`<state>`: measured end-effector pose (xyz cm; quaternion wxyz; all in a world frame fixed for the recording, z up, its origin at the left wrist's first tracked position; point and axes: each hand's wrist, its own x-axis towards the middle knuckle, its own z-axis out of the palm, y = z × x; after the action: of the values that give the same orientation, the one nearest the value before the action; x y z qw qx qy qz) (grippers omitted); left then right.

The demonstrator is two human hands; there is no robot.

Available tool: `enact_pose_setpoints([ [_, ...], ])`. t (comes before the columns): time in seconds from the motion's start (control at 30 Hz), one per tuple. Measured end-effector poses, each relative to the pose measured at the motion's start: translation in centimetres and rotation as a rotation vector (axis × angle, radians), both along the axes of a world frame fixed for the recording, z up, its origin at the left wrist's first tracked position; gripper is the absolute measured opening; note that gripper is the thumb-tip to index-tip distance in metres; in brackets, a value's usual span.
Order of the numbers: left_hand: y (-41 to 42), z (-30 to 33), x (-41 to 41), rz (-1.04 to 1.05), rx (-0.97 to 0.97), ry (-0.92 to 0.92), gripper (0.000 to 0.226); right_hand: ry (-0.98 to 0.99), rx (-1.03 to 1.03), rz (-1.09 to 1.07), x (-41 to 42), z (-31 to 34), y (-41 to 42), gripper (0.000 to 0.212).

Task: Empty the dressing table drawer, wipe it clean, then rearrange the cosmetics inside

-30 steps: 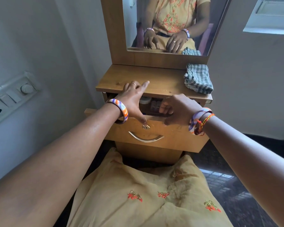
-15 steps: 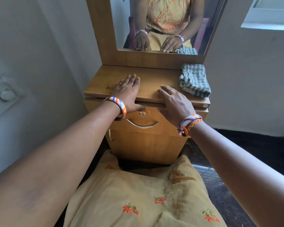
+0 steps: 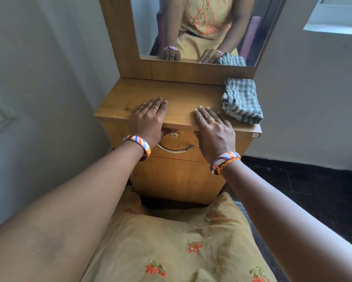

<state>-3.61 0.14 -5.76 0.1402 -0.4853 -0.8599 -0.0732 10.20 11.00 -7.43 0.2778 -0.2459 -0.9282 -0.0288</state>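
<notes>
Both hands lie spread flat on the wooden counter (image 3: 183, 94), left hand (image 3: 148, 117) and right hand (image 3: 213, 129) flanking the closed light-wood drawer (image 3: 177, 142) just below, its curved metal handle (image 3: 176, 149) running sideways, about equally near each.

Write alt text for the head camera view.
A person's left hand and right hand rest flat on a wooden dressing table, above its closed drawer. A folded checked cloth lies at the top's right end, below a mirror.
</notes>
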Motion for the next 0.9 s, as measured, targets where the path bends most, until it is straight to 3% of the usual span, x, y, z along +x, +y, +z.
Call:
enact_pose_setpoints([
  [0.37,-0.1,-0.3,-0.1,-0.016,0.046,0.024,0.065,-0.051,0.011,-0.018,0.1,0.0,-0.1,0.059],
  [0.7,-0.2,2.5,0.6,0.031,-0.082,-0.139,0.08,-0.196,0.061,-0.021,0.3,1.5,-0.1,0.055],
  [0.77,0.3,3.8,0.7,0.041,-0.185,-0.113,0.078,-0.233,0.026,0.003,0.2,2.4,-0.1,0.054],
  [0.83,1.3,5.6,0.6,0.001,-0.398,-0.029,0.072,-0.338,-0.053,0.044,0.1,4.3,0.0,0.05],
  [0.9,3.2,8.1,-0.1,-0.039,-0.611,-0.015,0.07,-0.454,-0.007,0.132,-0.3,6.1,1.1,0.048],
])
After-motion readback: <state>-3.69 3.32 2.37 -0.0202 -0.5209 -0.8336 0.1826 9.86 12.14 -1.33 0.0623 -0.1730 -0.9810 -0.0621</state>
